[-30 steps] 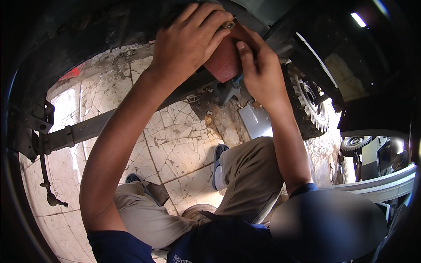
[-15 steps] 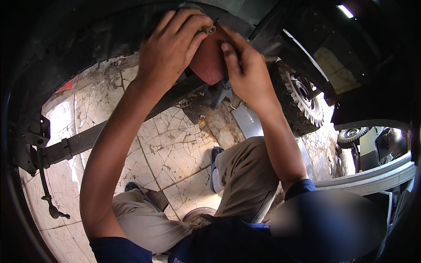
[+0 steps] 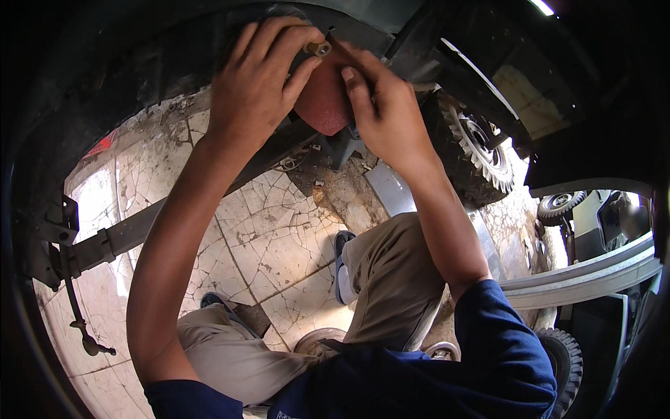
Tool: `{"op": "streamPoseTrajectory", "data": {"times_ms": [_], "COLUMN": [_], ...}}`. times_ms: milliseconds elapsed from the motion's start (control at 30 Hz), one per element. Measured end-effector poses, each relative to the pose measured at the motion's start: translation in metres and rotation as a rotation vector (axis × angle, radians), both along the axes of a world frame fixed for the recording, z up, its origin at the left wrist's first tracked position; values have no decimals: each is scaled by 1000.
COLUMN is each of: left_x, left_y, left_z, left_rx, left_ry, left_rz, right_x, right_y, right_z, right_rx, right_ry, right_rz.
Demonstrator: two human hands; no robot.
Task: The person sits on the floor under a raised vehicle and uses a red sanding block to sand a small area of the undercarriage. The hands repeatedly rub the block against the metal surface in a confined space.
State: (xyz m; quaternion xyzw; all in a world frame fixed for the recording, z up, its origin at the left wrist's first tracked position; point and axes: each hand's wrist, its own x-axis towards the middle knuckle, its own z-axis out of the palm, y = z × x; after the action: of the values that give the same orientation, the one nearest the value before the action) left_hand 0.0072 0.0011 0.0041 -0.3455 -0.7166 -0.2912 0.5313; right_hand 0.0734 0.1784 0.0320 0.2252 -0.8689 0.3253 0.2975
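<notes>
Up against the dark vehicle body (image 3: 167,66), my left hand (image 3: 255,84) is closed at the fingertips around a small brass-coloured hex fitting (image 3: 319,49), its hollow end toward me. My right hand (image 3: 391,105) grips a reddish-brown piece of sandpaper (image 3: 322,101) between thumb and fingers. The sheet hangs curved down between my hands, its upper edge close beside the fitting. My right fingertips are partly hidden behind the sheet.
A dark metal beam (image 3: 132,234) crosses below my arms, and a black hose (image 3: 73,300) hangs at its left end. A treaded wheel (image 3: 481,150) stands at right, above a curved pale metal panel (image 3: 586,279). Cracked tiles (image 3: 258,223) cover the floor.
Both hands, with the fitting and the sandpaper, appear slightly further left. The left thumb sits a little lower, and more of the fitting shows. My right sleeve is now clearly visible.
</notes>
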Motion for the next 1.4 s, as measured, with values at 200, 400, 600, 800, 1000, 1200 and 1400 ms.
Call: {"op": "streamPoseTrajectory", "data": {"times_ms": [200,400,600,800,1000,1200,1400], "left_x": [-1,5,2,1,7,5,1], "left_y": [-4,1,-3,-3,-1,-2,-6], "left_z": [1,2,-1,1,6,0,-1], "left_rx": [-23,2,6,7,-10,-6,-49], "left_ry": [7,-36,9,3,-25,-22,-15], "left_rz": [-13,23,-7,19,59,41,20], "right_x": [-3,-5,-2,-2,-4,-12,-9], "right_y": [1,0,0,-3,-2,1,2], "right_z": [1,-2,1,1,-2,-9,-4], "right_rx": [-16,-5,-42,-32,-21,12,-7], "right_ry": [-71,75,70,110,72,41,64], "right_rz": [5,19,49,42,7,-39,11]}}
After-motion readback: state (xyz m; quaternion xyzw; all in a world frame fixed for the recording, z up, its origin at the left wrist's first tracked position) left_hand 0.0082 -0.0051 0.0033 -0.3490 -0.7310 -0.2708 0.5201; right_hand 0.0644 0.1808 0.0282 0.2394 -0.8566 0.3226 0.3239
